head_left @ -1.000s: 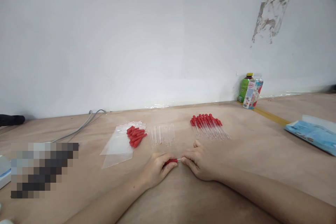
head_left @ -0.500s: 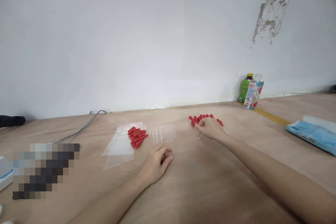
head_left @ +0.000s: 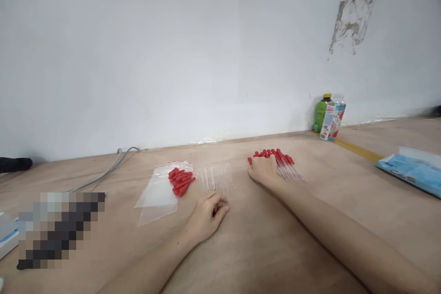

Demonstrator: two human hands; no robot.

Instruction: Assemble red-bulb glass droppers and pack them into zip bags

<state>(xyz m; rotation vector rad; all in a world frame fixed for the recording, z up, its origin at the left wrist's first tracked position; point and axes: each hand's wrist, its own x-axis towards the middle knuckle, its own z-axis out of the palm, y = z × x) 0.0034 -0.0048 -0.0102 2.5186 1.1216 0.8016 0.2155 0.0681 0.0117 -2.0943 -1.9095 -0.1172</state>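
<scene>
Several droppers (head_left: 287, 165) with red rubber bulbs and clear tubes lie side by side in a row. My right hand (head_left: 263, 168) is over the left end of this row, its back toward me. Its fingers are hidden, so any hold on a dropper does not show. My left hand (head_left: 208, 213) rests on the table, fingers loosely curled and thumb apart, with nothing visible in it. Just beyond its knuckles lies a row of clear dropper tubes (head_left: 214, 178). To their left is a pile of loose red rubber bulbs (head_left: 179, 181).
Clear zip bags (head_left: 155, 197) lie under and beside the red bulbs. Two drink bottles (head_left: 327, 117) stand by the wall at the right. A blue packet (head_left: 411, 172) lies at the far right. Grey cables (head_left: 110, 167) and a pixelated dark object (head_left: 62, 229) are at the left.
My right hand has turned back-up and shifted slightly left, uncovering droppers at the right of the row. My left hand has stayed almost in place.
</scene>
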